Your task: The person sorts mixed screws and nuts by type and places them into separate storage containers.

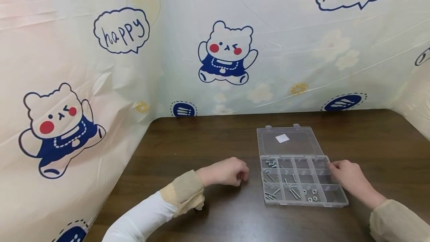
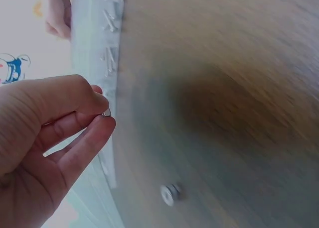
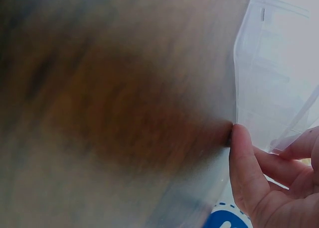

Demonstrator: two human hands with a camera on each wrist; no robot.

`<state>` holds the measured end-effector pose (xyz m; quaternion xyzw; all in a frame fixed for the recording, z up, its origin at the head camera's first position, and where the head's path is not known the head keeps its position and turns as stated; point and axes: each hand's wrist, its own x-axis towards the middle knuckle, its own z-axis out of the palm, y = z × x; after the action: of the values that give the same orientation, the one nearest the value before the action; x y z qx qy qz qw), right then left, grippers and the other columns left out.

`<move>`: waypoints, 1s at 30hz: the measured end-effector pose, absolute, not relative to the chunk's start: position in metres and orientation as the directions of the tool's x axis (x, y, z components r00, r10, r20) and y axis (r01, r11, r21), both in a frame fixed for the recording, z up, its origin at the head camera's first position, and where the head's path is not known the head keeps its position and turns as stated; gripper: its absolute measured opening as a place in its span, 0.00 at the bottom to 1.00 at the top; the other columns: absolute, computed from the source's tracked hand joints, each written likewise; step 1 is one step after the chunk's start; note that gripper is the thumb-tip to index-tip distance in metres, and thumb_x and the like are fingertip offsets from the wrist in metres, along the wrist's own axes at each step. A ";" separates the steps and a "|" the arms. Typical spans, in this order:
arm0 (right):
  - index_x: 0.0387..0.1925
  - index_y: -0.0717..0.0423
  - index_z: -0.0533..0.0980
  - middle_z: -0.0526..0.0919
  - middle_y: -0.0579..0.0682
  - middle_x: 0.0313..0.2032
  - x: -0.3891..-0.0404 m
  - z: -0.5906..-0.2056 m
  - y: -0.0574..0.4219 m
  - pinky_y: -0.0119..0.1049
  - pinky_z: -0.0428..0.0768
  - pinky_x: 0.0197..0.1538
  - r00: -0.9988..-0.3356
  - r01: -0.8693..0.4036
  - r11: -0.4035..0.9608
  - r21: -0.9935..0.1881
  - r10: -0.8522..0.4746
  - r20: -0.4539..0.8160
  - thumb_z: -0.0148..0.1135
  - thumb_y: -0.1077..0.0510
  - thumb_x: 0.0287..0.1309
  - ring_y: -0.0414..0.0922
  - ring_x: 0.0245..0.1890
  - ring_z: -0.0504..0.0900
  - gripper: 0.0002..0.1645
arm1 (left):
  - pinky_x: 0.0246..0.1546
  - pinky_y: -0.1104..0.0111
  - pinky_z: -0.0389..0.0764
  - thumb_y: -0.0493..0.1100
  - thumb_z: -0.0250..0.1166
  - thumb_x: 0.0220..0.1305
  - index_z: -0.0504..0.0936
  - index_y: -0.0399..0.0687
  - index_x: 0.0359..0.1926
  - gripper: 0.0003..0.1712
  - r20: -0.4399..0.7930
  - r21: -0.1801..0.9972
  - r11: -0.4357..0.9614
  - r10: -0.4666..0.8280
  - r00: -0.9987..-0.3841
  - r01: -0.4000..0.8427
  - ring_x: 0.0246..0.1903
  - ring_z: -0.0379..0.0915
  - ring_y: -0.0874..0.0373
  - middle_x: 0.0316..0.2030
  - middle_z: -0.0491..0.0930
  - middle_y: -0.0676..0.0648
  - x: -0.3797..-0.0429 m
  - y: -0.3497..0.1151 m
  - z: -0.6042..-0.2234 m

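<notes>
My left hand (image 1: 228, 171) is over the table, left of a clear plastic compartment box (image 1: 336, 199). In the left wrist view its thumb and fingertip pinch a small shiny metal piece (image 2: 106, 112), perhaps a nut; mostly hidden by the fingers. My right hand (image 1: 349, 178) grips the box's right side wall, with fingers on both sides of it in the right wrist view. Inside the box, screws (image 1: 295, 193) lie in several left and middle compartments, and nuts (image 1: 314, 191) in a front one. Small round metal parts (image 2: 170, 194) sit blurred on the table.
The box's lid (image 1: 289, 141) lies folded back behind it, with a small white label (image 1: 282, 138). A dark wooden table (image 1: 188, 137) carries everything. Printed cloth (image 1: 285, 59) hangs along its back and sides.
</notes>
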<state>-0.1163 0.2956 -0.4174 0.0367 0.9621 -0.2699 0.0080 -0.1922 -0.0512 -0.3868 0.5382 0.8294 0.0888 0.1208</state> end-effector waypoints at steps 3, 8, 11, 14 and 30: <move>0.20 0.59 0.77 0.72 0.45 0.13 -0.117 -0.417 0.296 0.36 0.64 0.25 -0.997 0.072 0.853 -0.517 0.062 -0.037 0.40 0.55 0.64 0.42 0.18 0.66 0.24 | 0.25 0.85 0.64 0.29 0.60 0.42 0.80 0.46 0.27 0.10 -0.080 0.273 0.375 0.926 -0.368 0.886 0.24 0.68 0.69 0.24 0.74 0.57 -0.189 -0.043 -0.383; 0.21 0.60 0.77 0.72 0.45 0.14 -0.116 -0.415 0.295 0.36 0.64 0.25 -0.998 0.067 0.853 -0.518 0.059 -0.033 0.40 0.55 0.64 0.42 0.18 0.66 0.23 | 0.25 0.85 0.63 0.29 0.60 0.42 0.79 0.46 0.27 0.10 -0.051 0.260 0.341 0.939 -0.340 0.903 0.24 0.66 0.69 0.23 0.72 0.57 -0.187 -0.030 -0.378; 0.19 0.59 0.75 0.70 0.45 0.13 -0.116 -0.415 0.294 0.36 0.62 0.23 -0.997 0.075 0.848 -0.524 0.065 -0.038 0.40 0.55 0.64 0.42 0.17 0.65 0.24 | 0.25 0.85 0.62 0.29 0.60 0.43 0.80 0.46 0.27 0.09 -0.033 0.256 0.318 0.947 -0.320 0.913 0.24 0.65 0.69 0.23 0.72 0.57 -0.186 -0.020 -0.374; 0.17 0.58 0.73 0.68 0.44 0.12 -0.115 -0.415 0.293 0.35 0.61 0.23 -0.996 0.087 0.842 -0.532 0.072 -0.049 0.39 0.55 0.64 0.42 0.16 0.64 0.24 | 0.25 0.84 0.62 0.29 0.59 0.44 0.80 0.45 0.27 0.09 -0.022 0.248 0.294 0.954 -0.298 0.923 0.24 0.65 0.69 0.23 0.71 0.56 -0.185 -0.009 -0.369; 0.15 0.57 0.72 0.66 0.44 0.11 -0.114 -0.414 0.294 0.36 0.61 0.23 -0.998 0.065 0.845 -0.531 0.060 -0.026 0.40 0.55 0.64 0.42 0.16 0.62 0.25 | 0.27 0.84 0.62 0.29 0.58 0.46 0.78 0.46 0.29 0.10 -0.029 0.227 0.246 0.969 -0.246 0.942 0.25 0.64 0.69 0.25 0.71 0.56 -0.179 0.042 -0.346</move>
<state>-0.1142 0.2940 -0.4141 0.0327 0.9604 -0.2766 0.0043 -0.1787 0.0421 -0.3455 0.6087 0.7850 0.0816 0.0816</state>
